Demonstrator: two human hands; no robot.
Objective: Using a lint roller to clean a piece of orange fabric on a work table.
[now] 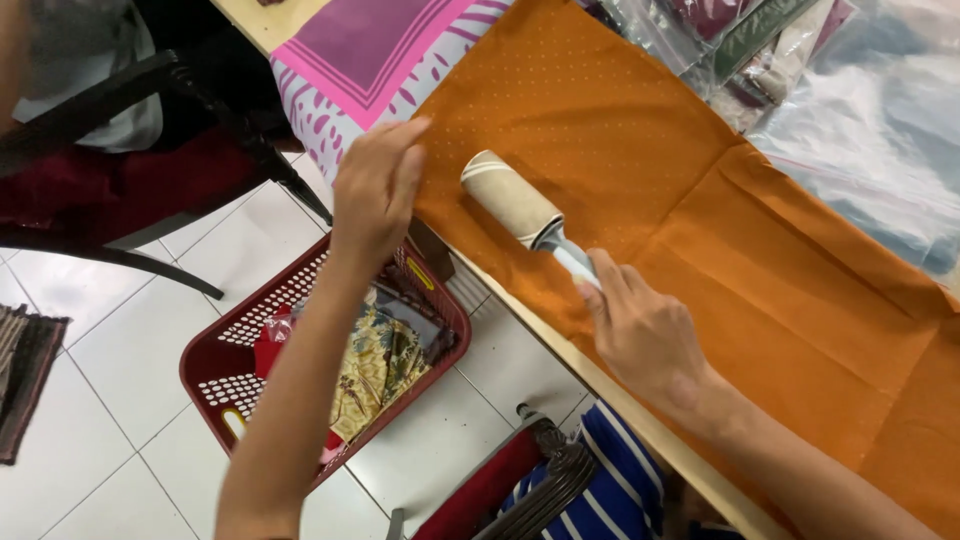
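On the orange cloth, a lint roller is held by its pale handle in the closed right hand. The dotted, creased fabric is pressed flat by the left hand, fingers together, beside the cylindrical roll.

A white tiled floor lies under a pale wooden table and dark chairs.

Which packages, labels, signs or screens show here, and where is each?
Clear plastic bags: top right on the table, beyond the orange cloth; see-through, folded fabric inside.
Yellow label: on the near rim of the red basket on the floor; small, oval.
No signs or screens.
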